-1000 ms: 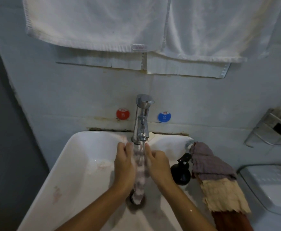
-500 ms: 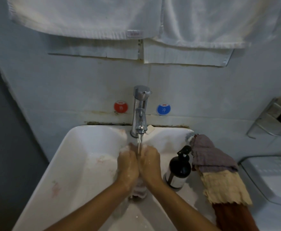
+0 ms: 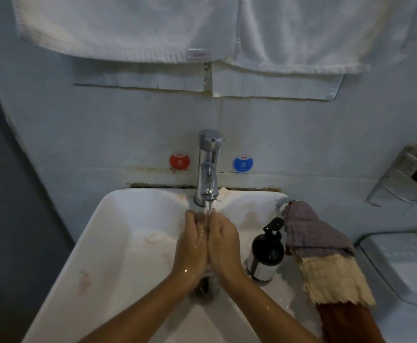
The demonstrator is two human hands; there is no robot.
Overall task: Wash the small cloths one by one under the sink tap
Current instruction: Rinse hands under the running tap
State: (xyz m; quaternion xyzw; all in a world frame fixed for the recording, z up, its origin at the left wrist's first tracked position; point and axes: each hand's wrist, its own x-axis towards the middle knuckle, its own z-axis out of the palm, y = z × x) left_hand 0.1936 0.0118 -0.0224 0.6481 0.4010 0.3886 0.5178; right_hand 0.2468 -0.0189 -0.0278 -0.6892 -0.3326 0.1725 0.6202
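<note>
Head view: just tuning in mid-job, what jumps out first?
The two wet hands, left hand and right hand, are pressed together mid-basin under the running chrome tap; a cloth is barely visible between them. On the white sink rim to the right, a purple cloth, yellow cloth and rust-red cloth lie draped beside a black pump bottle.

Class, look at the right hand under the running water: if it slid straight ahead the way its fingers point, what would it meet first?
Probably the tap: the right hand points up-frame toward its base, though depth is unclear.
</note>
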